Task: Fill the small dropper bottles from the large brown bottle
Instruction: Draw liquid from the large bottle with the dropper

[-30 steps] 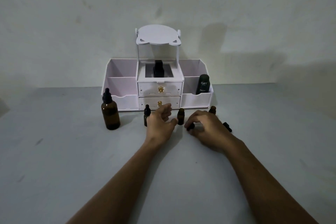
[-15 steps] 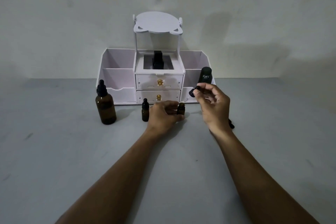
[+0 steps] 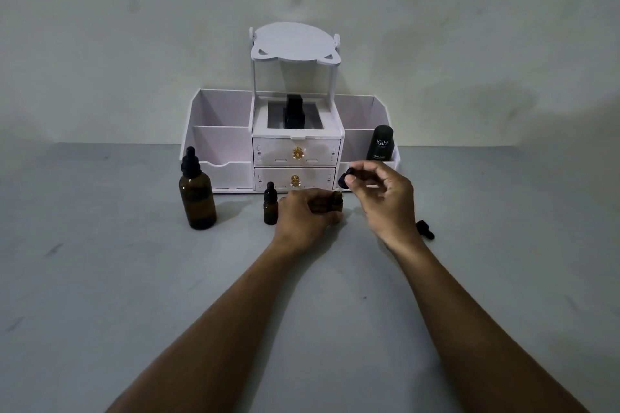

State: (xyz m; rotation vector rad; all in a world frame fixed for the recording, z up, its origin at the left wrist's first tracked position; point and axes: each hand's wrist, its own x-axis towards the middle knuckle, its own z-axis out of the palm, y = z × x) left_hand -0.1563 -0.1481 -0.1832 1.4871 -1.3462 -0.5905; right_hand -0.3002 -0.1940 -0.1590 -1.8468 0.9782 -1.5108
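The large brown bottle [image 3: 197, 198] with a black dropper cap stands upright at the left on the grey table. A small capped dropper bottle [image 3: 270, 205] stands to its right. My left hand [image 3: 307, 216] grips a second small brown bottle [image 3: 336, 201], open at the top, standing on the table. My right hand [image 3: 382, 199] hovers just above and to the right of it, pinching a black dropper cap [image 3: 345, 176] between thumb and fingers. Another black dropper cap [image 3: 425, 228] lies on the table right of my right wrist.
A white desk organiser [image 3: 295, 147] with two drawers and side bins stands against the wall behind the bottles. A black "Kahf" container [image 3: 380, 143] sits in its right bin and a black object [image 3: 294, 112] in its top centre. The grey table [image 3: 100, 278] spreads toward me.
My right hand has lifted the black dropper cap from the table up beside the organiser and now lowers it slightly. My left hand closed around the small open bottle.
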